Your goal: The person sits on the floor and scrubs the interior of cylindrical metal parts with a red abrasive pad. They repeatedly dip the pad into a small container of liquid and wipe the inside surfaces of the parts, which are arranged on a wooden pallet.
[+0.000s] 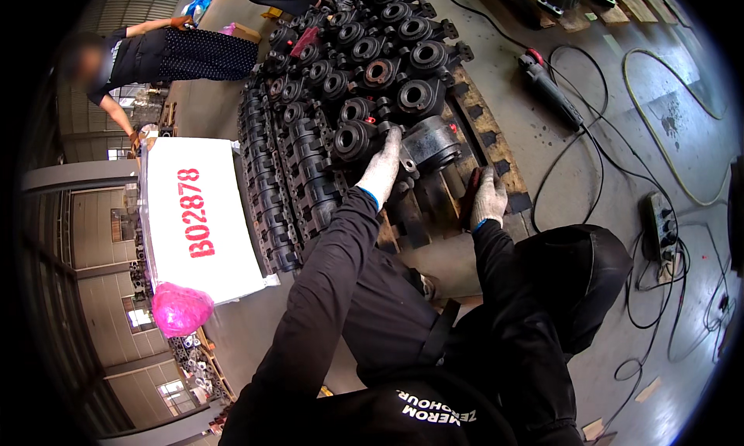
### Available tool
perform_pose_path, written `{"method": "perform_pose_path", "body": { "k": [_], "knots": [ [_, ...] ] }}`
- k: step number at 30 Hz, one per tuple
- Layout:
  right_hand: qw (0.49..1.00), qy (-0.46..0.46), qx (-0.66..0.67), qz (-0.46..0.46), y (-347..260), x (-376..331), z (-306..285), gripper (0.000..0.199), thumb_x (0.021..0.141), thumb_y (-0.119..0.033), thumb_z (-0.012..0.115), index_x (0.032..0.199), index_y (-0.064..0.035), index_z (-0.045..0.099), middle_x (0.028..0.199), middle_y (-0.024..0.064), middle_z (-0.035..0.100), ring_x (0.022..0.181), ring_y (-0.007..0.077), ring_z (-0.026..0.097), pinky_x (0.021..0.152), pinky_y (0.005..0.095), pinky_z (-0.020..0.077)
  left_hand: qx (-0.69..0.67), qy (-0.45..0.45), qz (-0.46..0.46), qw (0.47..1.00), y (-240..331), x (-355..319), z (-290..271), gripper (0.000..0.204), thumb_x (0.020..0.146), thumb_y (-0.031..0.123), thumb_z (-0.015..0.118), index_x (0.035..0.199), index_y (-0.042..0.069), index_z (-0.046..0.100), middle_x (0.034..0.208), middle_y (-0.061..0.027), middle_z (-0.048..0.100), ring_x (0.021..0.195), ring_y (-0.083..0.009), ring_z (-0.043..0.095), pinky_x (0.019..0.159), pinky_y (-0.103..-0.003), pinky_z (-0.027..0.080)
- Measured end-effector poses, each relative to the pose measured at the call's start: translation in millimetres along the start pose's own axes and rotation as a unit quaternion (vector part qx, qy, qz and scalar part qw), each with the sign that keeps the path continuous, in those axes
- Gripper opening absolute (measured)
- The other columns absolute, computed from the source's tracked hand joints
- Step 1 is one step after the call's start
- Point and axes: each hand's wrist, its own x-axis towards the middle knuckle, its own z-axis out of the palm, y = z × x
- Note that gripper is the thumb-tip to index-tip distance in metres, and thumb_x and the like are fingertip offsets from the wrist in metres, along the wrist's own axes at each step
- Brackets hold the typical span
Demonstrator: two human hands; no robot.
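Observation:
My left hand (383, 167), in a whitish knit glove, is closed at the near end of the rows of black metal parts. It grips the lug side of a thick, dark cylindrical metal housing (434, 144), which lies on its side. Part of that grip is hidden behind the glove. My right hand (489, 199), gloved the same way, is farther right by the pallet edge. Its fingers are curled round a dark object with a reddish tint (470, 192), mostly hidden and too unclear to name. More black ring-ended housings (419, 95) stand just beyond my left hand.
The parts sit on a wooden pallet (502, 155). An angle grinder (549, 92) lies on the floor to the right among looped cables, with a power strip (660, 227) nearer. At left are a large white box (198, 213), a pink bundle (181, 309) and another person (174, 55).

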Motion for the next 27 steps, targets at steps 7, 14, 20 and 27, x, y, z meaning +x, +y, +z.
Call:
{"method": "perform_pose_path", "body": {
  "k": [7, 14, 20, 27],
  "knots": [
    [0.905, -0.136, -0.191, -0.355, -25, -53, 51, 0.026, 0.091, -0.013, 0.077, 0.112, -0.0017, 0.069, 0.109, 0.0135, 0.069, 0.098, 0.028, 0.068, 0.09, 0.0379, 0.0542, 0.014, 0.031, 0.098, 0.995, -31, 25, -6, 0.081, 0.101, 0.071, 0.04, 0.131, -0.001, 0.061, 0.116, -0.0174, 0.069, 0.1, -0.0236, 0.066, 0.088, -0.031, 0.052],
    [0.837, -0.182, -0.381, -0.349, -40, -88, 60, 0.024, 0.086, -0.019, 0.078, 0.104, -0.0046, 0.07, 0.099, 0.0207, 0.068, 0.094, 0.0411, 0.066, 0.083, 0.0492, 0.0523, 0.088, 0.097, 0.123, 0.984, -39, 16, 14, 0.086, 0.102, 0.068, 0.04, 0.137, -0.008, 0.058, 0.134, -0.0262, 0.064, 0.13, -0.0372, 0.057, 0.11, -0.038, 0.041],
    [0.759, -0.168, -0.457, -0.431, -40, -87, 53, 0.02, 0.087, -0.019, 0.075, 0.101, -0.0064, 0.067, 0.099, 0.0211, 0.066, 0.091, 0.044, 0.063, 0.078, 0.0537, 0.0491, 0.064, 0.083, 0.203, 0.974, -59, 14, 13, 0.072, 0.103, 0.06, 0.047, 0.132, -0.004, 0.062, 0.119, -0.02, 0.07, 0.114, -0.0329, 0.063, 0.102, -0.038, 0.045],
    [0.789, -0.158, -0.46, -0.375, -32, -99, 34, 0.024, 0.089, -0.021, 0.074, 0.105, -0.0059, 0.066, 0.102, 0.022, 0.066, 0.095, 0.0442, 0.064, 0.081, 0.0522, 0.051, 0.114, 0.085, 0.173, 0.975, -55, -5, 23, 0.07, 0.102, 0.06, 0.052, 0.128, -0.004, 0.062, 0.119, -0.025, 0.07, 0.121, -0.0385, 0.063, 0.102, -0.041, 0.046]
  ]
}}
